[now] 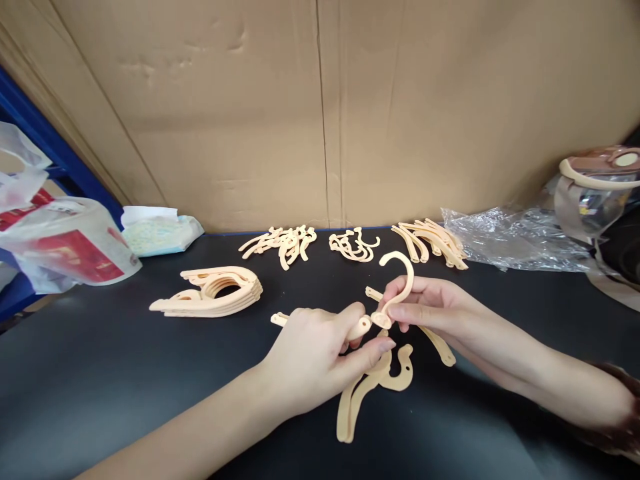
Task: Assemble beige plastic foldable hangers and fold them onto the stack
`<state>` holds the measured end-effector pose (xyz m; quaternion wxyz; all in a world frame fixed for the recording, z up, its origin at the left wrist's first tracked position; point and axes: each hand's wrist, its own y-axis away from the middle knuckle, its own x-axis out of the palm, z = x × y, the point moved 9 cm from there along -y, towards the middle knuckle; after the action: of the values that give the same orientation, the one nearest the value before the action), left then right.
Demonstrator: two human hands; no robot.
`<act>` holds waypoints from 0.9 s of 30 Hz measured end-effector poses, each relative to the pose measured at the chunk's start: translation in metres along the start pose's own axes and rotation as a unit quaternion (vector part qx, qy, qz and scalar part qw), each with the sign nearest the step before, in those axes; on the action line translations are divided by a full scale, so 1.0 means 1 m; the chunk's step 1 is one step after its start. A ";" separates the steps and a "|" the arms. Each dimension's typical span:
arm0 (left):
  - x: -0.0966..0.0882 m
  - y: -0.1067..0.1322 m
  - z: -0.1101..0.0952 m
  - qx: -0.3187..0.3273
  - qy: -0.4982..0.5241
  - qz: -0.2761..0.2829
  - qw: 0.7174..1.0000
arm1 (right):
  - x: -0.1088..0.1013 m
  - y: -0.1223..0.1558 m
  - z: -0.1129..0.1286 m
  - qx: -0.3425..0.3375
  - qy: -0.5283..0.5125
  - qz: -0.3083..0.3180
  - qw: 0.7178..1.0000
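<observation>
Holding hook (411, 279) and bar (362, 327)
Right hand (431, 305) pinches the hook; left hand (311, 350) clamps the bar, its end beside the hook's base, perhaps touching

Brown cardboard (200, 100) stands like a wall across the upper half of the frame, dented at upper left, with a dark upright seam (323, 100) near the middle. A blue beam (87, 183) slants down the left edge. Below, a black table (150, 380) catches soft light at lower left.
</observation>
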<state>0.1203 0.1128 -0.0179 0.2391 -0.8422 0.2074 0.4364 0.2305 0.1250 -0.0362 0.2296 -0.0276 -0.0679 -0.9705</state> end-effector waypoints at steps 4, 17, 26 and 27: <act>-0.004 0.002 -0.004 0.052 -0.017 -0.034 0.998 | 0.004 -0.001 -0.003 0.003 -0.012 0.025 1.000; -0.004 0.010 -0.027 0.151 -0.176 -0.113 0.966 | 0.023 0.002 -0.009 0.025 -0.002 0.081 0.996; 0.007 0.007 -0.026 0.134 -0.285 -0.090 0.945 | 0.016 0.003 0.000 -0.044 0.204 0.013 0.978; 0.007 0.004 -0.023 0.113 -0.285 -0.078 0.949 | 0.015 0.003 0.001 -0.050 0.222 0.003 0.974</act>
<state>0.1363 0.0951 -0.0132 0.4151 -0.6637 0.1116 0.6121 0.2188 0.1161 -0.0334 0.2403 0.1766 0.0334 -0.9539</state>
